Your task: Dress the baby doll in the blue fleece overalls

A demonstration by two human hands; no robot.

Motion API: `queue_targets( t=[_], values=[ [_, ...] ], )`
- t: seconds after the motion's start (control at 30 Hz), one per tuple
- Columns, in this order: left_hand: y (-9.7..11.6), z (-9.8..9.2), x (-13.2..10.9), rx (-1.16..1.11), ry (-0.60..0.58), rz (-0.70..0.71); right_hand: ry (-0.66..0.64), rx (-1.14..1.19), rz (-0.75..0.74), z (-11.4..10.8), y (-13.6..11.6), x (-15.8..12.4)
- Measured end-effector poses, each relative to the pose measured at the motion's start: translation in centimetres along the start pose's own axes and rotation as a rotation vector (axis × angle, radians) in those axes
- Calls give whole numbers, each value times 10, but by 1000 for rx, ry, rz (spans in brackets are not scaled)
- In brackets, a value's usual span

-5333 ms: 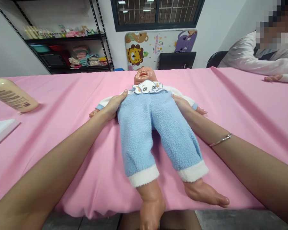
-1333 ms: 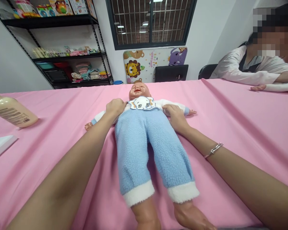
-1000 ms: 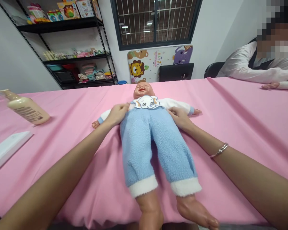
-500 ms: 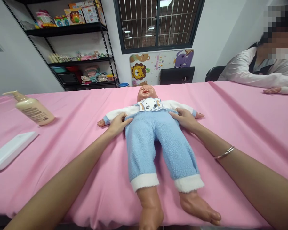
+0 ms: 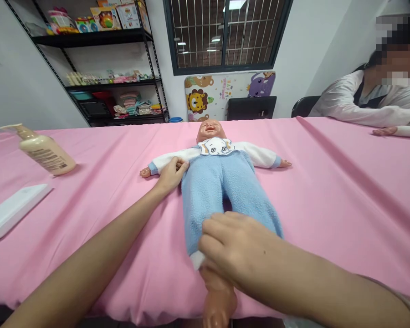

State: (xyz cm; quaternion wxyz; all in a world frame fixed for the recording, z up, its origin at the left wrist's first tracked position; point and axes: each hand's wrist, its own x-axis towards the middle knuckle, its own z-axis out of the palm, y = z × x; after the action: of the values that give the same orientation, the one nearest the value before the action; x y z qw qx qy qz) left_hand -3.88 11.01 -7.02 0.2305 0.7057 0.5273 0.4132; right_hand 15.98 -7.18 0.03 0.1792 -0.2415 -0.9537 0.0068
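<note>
While the left hand (image 5: 171, 175) lies open on the vinyl doll (image 5: 210, 132), the right hand (image 5: 234, 248) curls over its fleece trousers (image 5: 212, 191).

Head-worn view faces forward and down, close above the baby doll (image 5: 222, 191), apparently wide-angle.

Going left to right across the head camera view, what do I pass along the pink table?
Pump bottle → left hand → doll's head → co-worker's hand
</note>
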Motion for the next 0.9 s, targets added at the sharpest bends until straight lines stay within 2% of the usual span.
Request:
queue_targets(
  t=[0.07, 0.17, 0.27, 0.37, 0.43, 0.53, 0.63, 0.73, 0.9],
  values=[
    [2, 0, -1, 26, 6, -7, 77, -144, -60, 15, -13, -3],
    [3, -1, 0, 70, 4, 0, 131, -193, -180, 33, -22, -4],
    [-1, -1, 2, 91, -6, 23, 179, -124, -189, 33, -20, -1],
    [-6, 0, 3, 79, -15, 67, 242, 14, -47, 15, -5, -3],
    [-6, -1, 2, 41, -29, 85, 291, 77, 131, -1, 7, -11],
    [-1, -5, 2, -34, -101, 107, 327, 122, 457, -17, 22, -36],
    [4, -11, 3, -23, -164, 123, 375, 128, 693, -19, 26, -69],
    [6, -14, 6, 51, -192, 103, 363, 120, 781, -10, 18, -100],
    [6, -11, 4, 125, -180, 94, 256, 132, 748, 10, 1, -127]
  ],
)
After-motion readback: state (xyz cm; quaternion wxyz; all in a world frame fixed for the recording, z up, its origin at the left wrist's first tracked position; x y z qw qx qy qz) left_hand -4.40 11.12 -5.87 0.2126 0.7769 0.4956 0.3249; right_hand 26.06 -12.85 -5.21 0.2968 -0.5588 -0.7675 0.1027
